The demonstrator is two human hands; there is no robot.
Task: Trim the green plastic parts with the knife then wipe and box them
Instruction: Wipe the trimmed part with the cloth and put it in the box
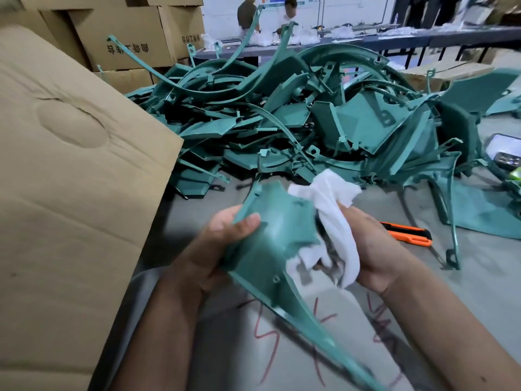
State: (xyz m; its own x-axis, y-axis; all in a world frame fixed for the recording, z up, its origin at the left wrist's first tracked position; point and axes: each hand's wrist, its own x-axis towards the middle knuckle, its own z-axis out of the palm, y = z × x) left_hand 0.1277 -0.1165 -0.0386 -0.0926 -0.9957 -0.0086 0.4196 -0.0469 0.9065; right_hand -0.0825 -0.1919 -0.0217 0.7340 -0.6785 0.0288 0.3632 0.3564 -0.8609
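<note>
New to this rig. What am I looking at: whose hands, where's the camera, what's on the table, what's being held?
There is no machine here: a person works with two bare hands, and the single picture comes from a wide-angle camera worn on their head, looking forward and down.

The left hand has its grip on a green plastic part, thumb over its upper edge. The right hand holds a white cloth against that part, so this looks like the wiping step.

On the grey table lie an orange and black utility knife, set down to the right of the hands, and a big pile of green parts behind them. A cardboard box stands at the left, with more boxes stacked behind it.
</note>
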